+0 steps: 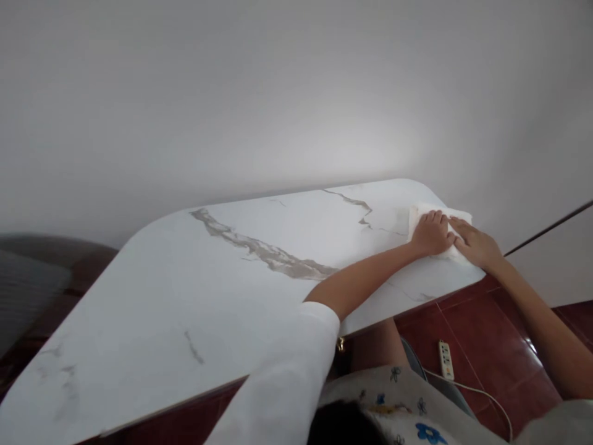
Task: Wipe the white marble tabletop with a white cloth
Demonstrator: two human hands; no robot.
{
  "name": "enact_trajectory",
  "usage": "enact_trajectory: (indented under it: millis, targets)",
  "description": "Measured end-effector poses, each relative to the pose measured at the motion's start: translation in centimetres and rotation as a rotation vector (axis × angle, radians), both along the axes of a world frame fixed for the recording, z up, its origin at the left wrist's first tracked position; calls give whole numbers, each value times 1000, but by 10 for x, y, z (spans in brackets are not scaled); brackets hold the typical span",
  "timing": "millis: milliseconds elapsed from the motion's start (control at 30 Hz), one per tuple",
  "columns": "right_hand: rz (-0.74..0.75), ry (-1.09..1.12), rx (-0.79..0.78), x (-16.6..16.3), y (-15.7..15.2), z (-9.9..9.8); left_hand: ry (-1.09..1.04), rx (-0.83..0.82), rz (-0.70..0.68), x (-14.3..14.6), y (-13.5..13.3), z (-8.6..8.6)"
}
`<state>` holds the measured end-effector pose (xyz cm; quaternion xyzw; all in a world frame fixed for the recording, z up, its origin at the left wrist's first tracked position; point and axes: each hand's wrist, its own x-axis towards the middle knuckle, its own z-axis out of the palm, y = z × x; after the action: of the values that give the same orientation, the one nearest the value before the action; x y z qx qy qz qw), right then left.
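Note:
A white folded cloth (458, 217) lies on the far right corner of a white marble-patterned table (194, 296). My left hand (430, 233) reaches across the table and presses down on the cloth with its fingers laid flat. My right hand (477, 245) rests beside it on the same cloth, fingers stretched out over it. Both hands touch each other at the cloth. My left arm wears a white short sleeve (287, 371).
A plain grey wall stands right behind the table. Below the table's right edge is a dark red tiled floor (491, 327) with a white power strip (446, 360) and its cable. A dark seat (41, 278) sits at the far left.

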<state>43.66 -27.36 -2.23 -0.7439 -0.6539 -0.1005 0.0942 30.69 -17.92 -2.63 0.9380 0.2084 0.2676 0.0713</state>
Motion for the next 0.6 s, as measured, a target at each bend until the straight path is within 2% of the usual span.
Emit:
enact_trajectory:
  millis: [167, 367, 467, 600]
  targets:
    - [9, 14, 30, 30, 70, -9, -21, 31, 36, 29, 67, -5]
    - [45, 33, 34, 45, 152, -12, -24, 37, 139, 38, 134, -2]
    - [112, 50, 26, 36, 186, -9, -17, 44, 179, 26, 160, -1]
    - [176, 50, 16, -3, 220, -11, -10, 43, 180, -17, 189, -2]
